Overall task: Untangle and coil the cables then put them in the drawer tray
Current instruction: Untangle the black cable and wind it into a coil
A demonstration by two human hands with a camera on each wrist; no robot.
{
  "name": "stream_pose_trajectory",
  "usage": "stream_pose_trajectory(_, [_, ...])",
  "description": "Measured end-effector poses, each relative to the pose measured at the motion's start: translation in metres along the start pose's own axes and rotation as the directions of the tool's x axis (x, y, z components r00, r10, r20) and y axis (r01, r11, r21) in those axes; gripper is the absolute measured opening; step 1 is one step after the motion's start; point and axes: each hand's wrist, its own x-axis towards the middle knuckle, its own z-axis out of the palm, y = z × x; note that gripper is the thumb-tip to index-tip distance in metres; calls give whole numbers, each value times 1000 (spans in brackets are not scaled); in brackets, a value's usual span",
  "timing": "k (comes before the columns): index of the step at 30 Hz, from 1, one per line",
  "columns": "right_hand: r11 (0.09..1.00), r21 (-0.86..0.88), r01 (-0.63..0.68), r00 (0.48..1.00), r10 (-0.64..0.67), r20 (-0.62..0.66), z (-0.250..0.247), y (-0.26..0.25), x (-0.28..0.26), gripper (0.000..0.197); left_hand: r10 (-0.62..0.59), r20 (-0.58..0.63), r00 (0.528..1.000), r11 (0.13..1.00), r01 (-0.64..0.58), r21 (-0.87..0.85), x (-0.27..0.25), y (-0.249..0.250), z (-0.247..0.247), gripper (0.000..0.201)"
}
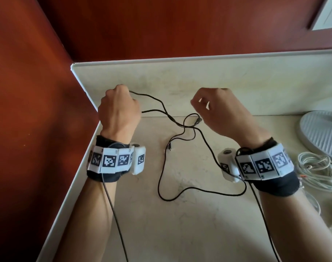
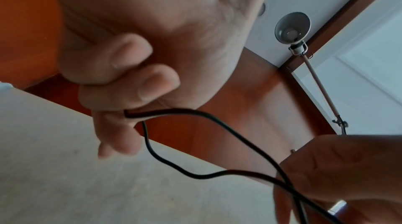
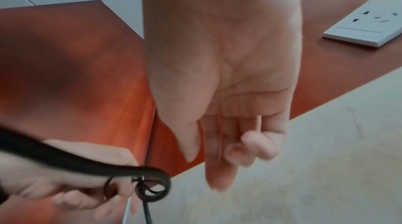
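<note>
A thin black cable (image 1: pixel 152 110) lies in tangled loops on the pale stone counter (image 1: pixel 189 233); one small plug (image 1: pixel 169 147) rests mid-counter. My left hand (image 1: pixel 120 108) is raised at the back left and grips the cable in a fist. In the left wrist view the cable (image 2: pixel 174 110) leaves the curled fingers (image 2: pixel 121 59) in two strands. My right hand (image 1: pixel 214 108) hovers to the right, just above the other plug (image 1: pixel 199 120). In the right wrist view its fingers (image 3: pixel 217 167) hang relaxed and hold nothing, with the cable (image 3: pixel 87 167) passing close to the camera.
A bundle of white cables (image 1: pixel 320 173) lies at the counter's right edge, beside a grey ribbed fan base (image 1: pixel 322 133). Red wood panels (image 1: pixel 29 110) close off the left and back. A white wall socket (image 3: pixel 367 24) and a grey clamp lamp (image 2: pixel 292 28) are mounted above.
</note>
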Motion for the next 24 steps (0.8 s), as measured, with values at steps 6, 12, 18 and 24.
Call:
stream_pose_trajectory(6, [997,-53,-50,927,66,369,-20,-16,-12,38,15,-44,999,997,-12,70,-2,2,2,20])
stream_pose_trajectory(12, [981,-194,-25,764,144,628,-9,-16,-14,22,-37,-37,999,999,38,33,-1,-3,-6,18])
stream_pose_trajectory(18, [993,-92,-70,888,104,449,12,-5,-4,25,66,307,950,997,-75,19,-12,11,0,28])
stream_pose_trajectory(24, [984,96,-150,977,133,167,13,2,-1,19,-5,573,820,953,-170,252,-19,13,12,41])
